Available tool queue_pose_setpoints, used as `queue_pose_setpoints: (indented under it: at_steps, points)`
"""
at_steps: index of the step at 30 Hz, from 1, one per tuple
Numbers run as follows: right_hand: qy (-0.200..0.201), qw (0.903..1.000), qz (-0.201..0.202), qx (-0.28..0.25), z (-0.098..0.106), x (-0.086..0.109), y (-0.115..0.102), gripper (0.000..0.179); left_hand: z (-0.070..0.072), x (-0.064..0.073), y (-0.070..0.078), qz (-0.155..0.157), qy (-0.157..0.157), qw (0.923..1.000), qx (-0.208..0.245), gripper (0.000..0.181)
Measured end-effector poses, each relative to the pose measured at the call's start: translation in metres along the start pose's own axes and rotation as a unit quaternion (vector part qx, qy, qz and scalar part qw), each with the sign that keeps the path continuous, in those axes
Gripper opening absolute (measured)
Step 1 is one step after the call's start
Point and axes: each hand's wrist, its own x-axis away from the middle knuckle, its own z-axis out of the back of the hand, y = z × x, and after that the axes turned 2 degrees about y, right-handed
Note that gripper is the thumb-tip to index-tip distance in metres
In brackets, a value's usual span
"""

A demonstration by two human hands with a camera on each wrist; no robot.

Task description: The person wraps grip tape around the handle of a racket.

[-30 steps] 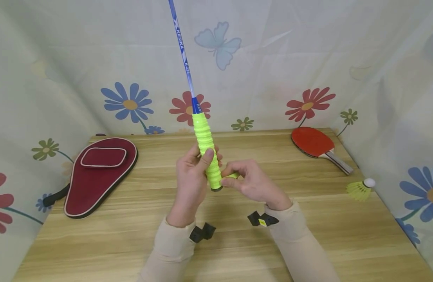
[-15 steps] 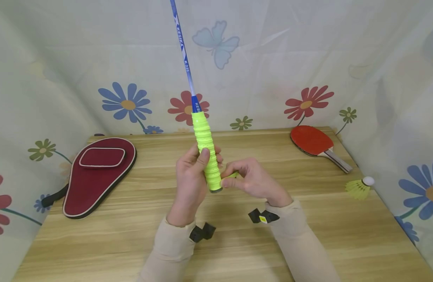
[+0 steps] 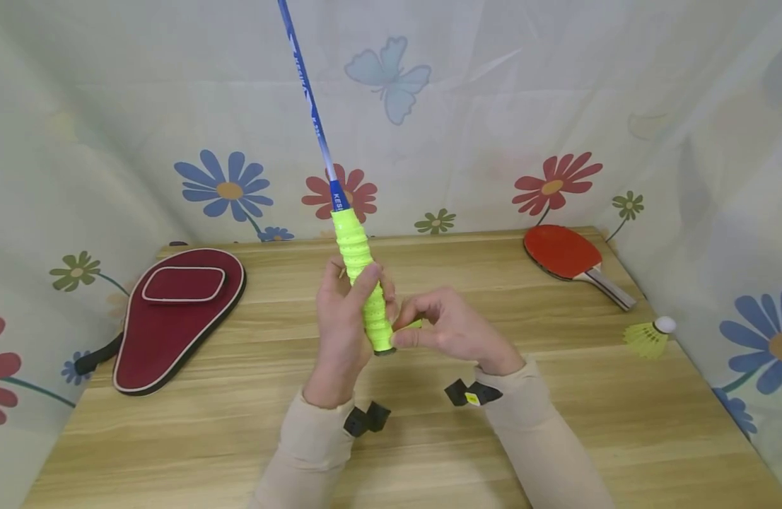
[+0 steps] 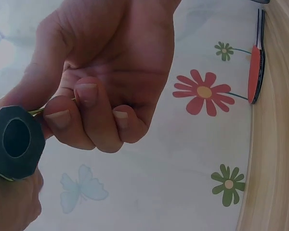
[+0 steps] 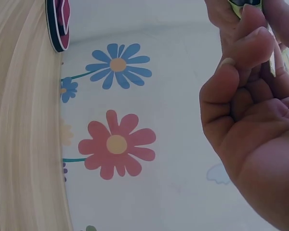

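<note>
A badminton racket (image 3: 307, 99) with a blue shaft leans up and to the left in the head view, its upper end out of frame. Ribbed neon-yellow grip tape (image 3: 353, 240) wraps its handle. My left hand (image 3: 341, 318) grips the lower handle, thumb lying along the front. Close beside the butt, my right hand (image 3: 457, 329) pinches a short loose end of the tape (image 3: 415, 324) between thumb and index finger. The dark butt cap (image 4: 18, 139) faces the camera in the left wrist view. Fingers hide part of the tape end.
On the wooden table (image 3: 416, 452), a maroon paddle case (image 3: 174, 332) lies left, with a black handle (image 3: 100, 355) beside it. A red table tennis paddle (image 3: 561, 251) and a yellow shuttlecock (image 3: 648, 338) lie right. Flowered cloth (image 3: 480, 162) hangs behind and at both sides.
The racket has tilted further left, its shaft swinging left and its butt shifting slightly down and left. My right hand has followed a little to the left, still pinching the tape end.
</note>
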Motion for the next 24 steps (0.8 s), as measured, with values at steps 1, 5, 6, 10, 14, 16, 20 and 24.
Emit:
queue_pose_setpoints:
  at_steps: [1,5,6,10,14,16,20,24]
  points:
    - [-0.001,1.0000,0.000,-0.003,0.0003,0.0001,0.0000,0.006,-0.0001,-0.0004,0.0003,-0.004,0.011,0.9999,-0.013,0.021]
    - [-0.006,0.9999,0.001,-0.011,0.0014,0.0005,0.0009,0.006,0.0002,-0.0006,0.0018,-0.014,0.050,0.9962,-0.070,0.021]
    - [-0.006,0.9999,-0.002,-0.010,0.0015,0.0006,0.0007,0.006,0.0003,-0.0004,0.0021,-0.016,0.054,0.9948,-0.085,0.023]
    - [-0.004,0.9998,-0.019,-0.003,0.0009,0.0003,0.0004,0.006,0.0002,0.0011,0.0020,-0.021,0.052,0.9917,-0.116,0.031]
    - [0.003,0.9993,-0.036,0.008,-0.0001,-0.0002,0.0006,0.005,0.0002,0.0020,0.0018,-0.027,0.037,0.9920,-0.118,0.037]
    - [0.008,0.9991,-0.040,0.014,-0.0003,-0.0004,0.0009,0.005,0.0006,0.0022,0.0024,-0.025,0.028,0.9922,-0.119,0.040]
    - [0.017,0.9982,-0.052,0.027,-0.0006,-0.0009,0.0021,0.006,0.0019,0.0023,0.0042,-0.009,0.016,0.9932,-0.115,0.045]
    - [0.018,0.9969,-0.066,0.038,-0.0014,-0.0012,0.0025,0.009,0.0035,0.0012,0.0048,-0.002,-0.003,0.9963,-0.086,0.047]
